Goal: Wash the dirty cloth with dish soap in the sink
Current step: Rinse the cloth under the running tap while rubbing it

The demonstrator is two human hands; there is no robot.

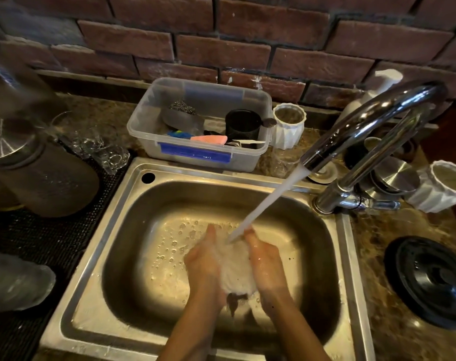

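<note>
Head view: looks down into a steel sink (91,230) set in a mottled stone counter (378,235), with a brick wall (221,48) behind.
Cloth: a pale, wet cloth (237,272) is bunched over the middle of the sink basin, between the two hands; a dark patch shows at its near end.
Left hand: the left hand (204,259) grips the left side of the cloth, fingers curled round it, thumb pointing toward the wall.
Right hand: the right hand (267,264) grips the right side in mirror fashion. Both hands are clamped on the cloth, with only the cloth between them.
Faucet: a chrome faucet (365,118) rises from the rear right corner of the sink and arches to the left.
Water: a stream of water (268,201) runs from the spout and lands on the far end of the cloth, between the thumbs.
Basin: a wet film with bubbles lies on the bottom, left of the hands.
Tub: a clear plastic tub (143,131) stands on the counter just behind the sink; it holds a steel scourer (182,108), a black cup (242,123) and a pink sponge (210,139).
White cups: one ribbed white cup (289,126) stands just right of the tub; a second white cup (443,186) lies tilted, right of the faucet.
Lid: a round black lid (435,280) lies on the counter, right of the sink.
Mat: a black mat (39,243) left of the sink bears clear glasses (101,149) — blurred.
</note>
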